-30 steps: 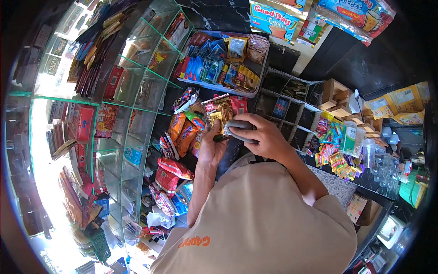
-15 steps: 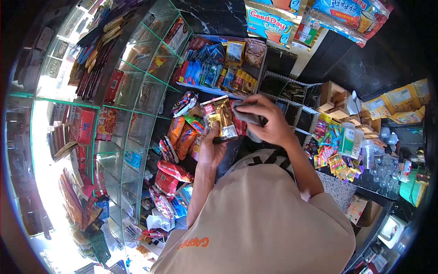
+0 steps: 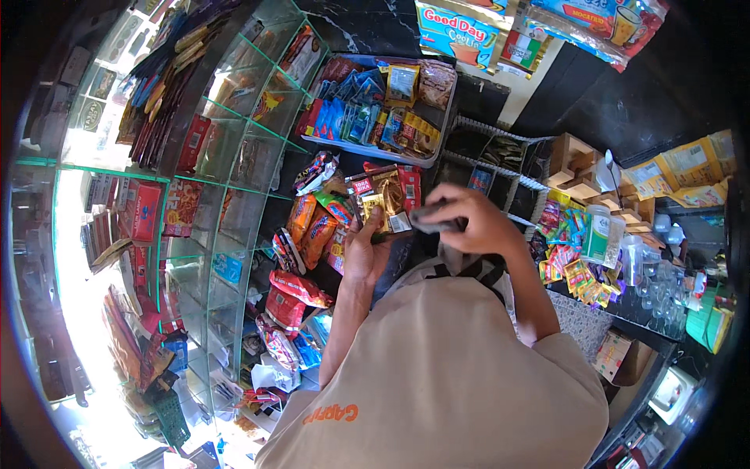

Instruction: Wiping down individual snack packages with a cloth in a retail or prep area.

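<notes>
My left hand (image 3: 364, 254) is closed on a brown and gold sachet pack (image 3: 381, 205), its thumb lying across the front. A red packet (image 3: 411, 184) shows behind the pack's right edge; whether the same hand holds it I cannot tell. Just to the right, my right hand (image 3: 478, 220) grips a dark grey cloth (image 3: 431, 222) bunched in its fingers. The cloth is close to the pack's lower right corner. Beyond both hands, a tray (image 3: 418, 159) holds several coloured sachets. Orange snack packets (image 3: 316, 238) lie to the left of my left hand.
Glass shelves (image 3: 248, 160) with packaged goods rise on the left. White-edged baskets (image 3: 512, 181) stand behind my right hand. Farther right are a wooden rack (image 3: 574, 168), a tub with a green label (image 3: 598, 238) and several clear glasses (image 3: 664, 297). Large packs (image 3: 461, 35) hang at the back.
My right hand has drawn the cloth down and slightly right, away from the pack's upper right side. More of the red packet shows. My left hand keeps its hold, nearly still.
</notes>
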Action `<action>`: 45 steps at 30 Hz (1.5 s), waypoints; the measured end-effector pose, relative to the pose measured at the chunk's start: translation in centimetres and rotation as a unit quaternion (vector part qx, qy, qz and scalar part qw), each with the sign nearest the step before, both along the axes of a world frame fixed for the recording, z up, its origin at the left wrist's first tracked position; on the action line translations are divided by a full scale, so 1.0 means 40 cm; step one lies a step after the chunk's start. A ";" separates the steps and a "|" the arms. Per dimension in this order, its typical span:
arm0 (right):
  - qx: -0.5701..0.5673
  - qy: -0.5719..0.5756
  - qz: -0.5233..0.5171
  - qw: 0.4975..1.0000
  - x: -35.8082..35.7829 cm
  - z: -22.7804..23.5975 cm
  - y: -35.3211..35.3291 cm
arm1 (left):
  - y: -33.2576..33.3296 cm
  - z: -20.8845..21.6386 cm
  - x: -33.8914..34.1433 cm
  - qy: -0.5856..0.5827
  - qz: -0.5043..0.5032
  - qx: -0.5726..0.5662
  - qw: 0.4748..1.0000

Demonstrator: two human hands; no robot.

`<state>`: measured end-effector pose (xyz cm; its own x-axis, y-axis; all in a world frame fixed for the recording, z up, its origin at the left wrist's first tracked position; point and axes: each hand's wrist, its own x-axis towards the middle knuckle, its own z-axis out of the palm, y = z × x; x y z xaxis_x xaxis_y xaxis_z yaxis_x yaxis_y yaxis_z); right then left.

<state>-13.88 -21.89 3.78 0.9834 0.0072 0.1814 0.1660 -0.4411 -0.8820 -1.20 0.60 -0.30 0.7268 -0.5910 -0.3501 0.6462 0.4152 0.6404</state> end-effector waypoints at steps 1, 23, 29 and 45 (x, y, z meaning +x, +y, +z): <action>-0.001 0.000 -0.003 1.000 0.007 0.004 -0.002 | 0.001 -0.006 0.003 -0.002 -0.018 0.009 1.000; -0.080 -0.041 0.029 0.996 -0.008 -0.043 0.104 | -0.010 0.007 0.021 -0.033 0.015 0.023 0.999; 0.084 -0.094 -0.083 0.989 0.040 -0.013 0.041 | -0.001 0.042 0.037 -0.033 -0.001 0.033 0.999; 0.177 -0.054 -0.071 0.980 0.049 -0.087 0.091 | -0.014 0.028 0.041 -0.055 0.034 0.021 0.998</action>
